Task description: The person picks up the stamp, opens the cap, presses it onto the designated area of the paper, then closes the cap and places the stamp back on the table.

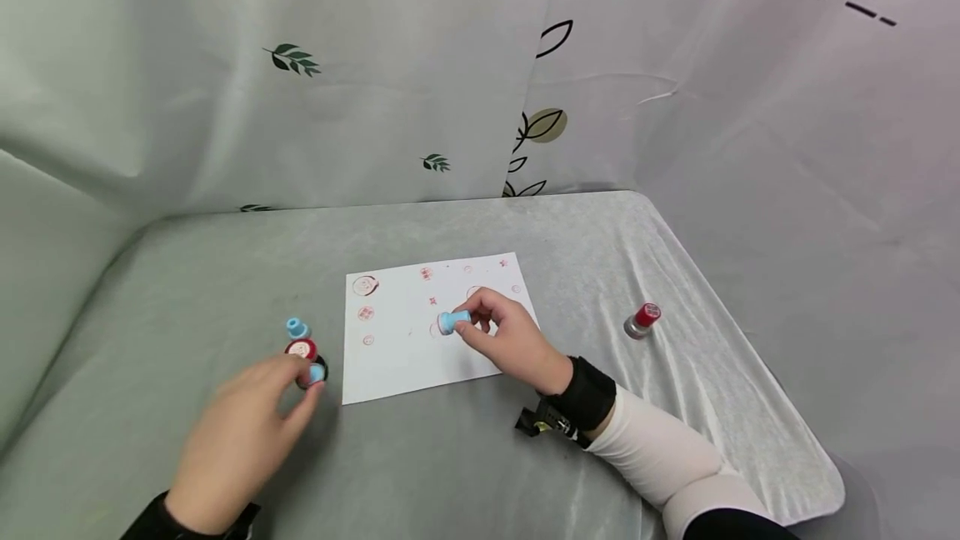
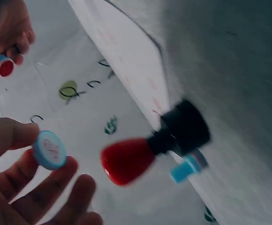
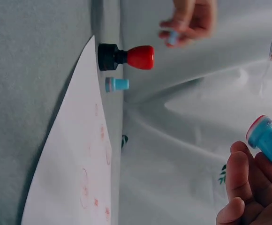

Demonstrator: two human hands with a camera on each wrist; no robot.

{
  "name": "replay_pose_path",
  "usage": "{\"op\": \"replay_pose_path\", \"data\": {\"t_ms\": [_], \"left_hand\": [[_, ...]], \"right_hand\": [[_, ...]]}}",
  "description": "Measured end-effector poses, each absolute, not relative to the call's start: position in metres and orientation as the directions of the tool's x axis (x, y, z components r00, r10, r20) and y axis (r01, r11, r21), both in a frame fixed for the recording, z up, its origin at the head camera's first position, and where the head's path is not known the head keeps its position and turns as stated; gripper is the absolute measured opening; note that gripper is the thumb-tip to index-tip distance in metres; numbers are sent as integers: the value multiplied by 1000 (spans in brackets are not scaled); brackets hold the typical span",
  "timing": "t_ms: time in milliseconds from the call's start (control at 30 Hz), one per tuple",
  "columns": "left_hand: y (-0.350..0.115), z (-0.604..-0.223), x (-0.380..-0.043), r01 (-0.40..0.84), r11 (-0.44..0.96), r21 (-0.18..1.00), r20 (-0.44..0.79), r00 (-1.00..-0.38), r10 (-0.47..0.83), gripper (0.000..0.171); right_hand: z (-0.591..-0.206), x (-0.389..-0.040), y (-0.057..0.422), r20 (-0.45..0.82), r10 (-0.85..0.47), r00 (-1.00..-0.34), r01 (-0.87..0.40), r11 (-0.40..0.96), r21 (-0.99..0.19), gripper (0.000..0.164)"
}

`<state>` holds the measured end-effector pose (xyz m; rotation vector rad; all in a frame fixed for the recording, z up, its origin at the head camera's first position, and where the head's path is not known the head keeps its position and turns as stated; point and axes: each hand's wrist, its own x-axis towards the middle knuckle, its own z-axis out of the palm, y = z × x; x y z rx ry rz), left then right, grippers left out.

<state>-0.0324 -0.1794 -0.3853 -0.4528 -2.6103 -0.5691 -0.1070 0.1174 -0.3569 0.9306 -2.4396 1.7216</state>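
My right hand [image 1: 513, 340] pinches a light blue stamp [image 1: 454, 322] above the white paper [image 1: 390, 373]. In the right wrist view the blue stamp [image 3: 267, 140] is tilted, and its red face shows. My left hand [image 1: 240, 427] holds a small round light blue cap [image 2: 50, 150] between thumb and fingers, a reddish print on its flat side. Below that hand, left of the paper, stands a stamp with a red knob [image 2: 126, 161] and a black base. Another blue stamp [image 1: 297, 328] stands just behind it. Red stamp prints dot the paper.
A stamp with a red top and silvery body [image 1: 642, 321] stands at the right on the cloth-covered table [image 1: 585, 273]. Behind the table hangs a pale curtain [image 1: 375, 107] with leaf prints. The table's right edge slants toward the front.
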Motion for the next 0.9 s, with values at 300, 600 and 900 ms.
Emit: {"op": "replay_pose_path", "data": {"t_ms": [300, 600, 900], "left_hand": [[-206, -401, -25, 86, 957, 277, 189, -981, 33, 20], [-210, -417, -42, -77, 985, 155, -201, -979, -45, 22], [-208, -422, -48, -56, 991, 120, -230, -973, -28, 23]], "right_hand": [[-346, -116, 135, 351, -369, -860, -444, 206, -872, 3], [-364, -133, 149, 336, -333, -881, -416, 206, -885, 4], [-365, -134, 153, 371, -348, -861, -445, 165, -880, 7]]}}
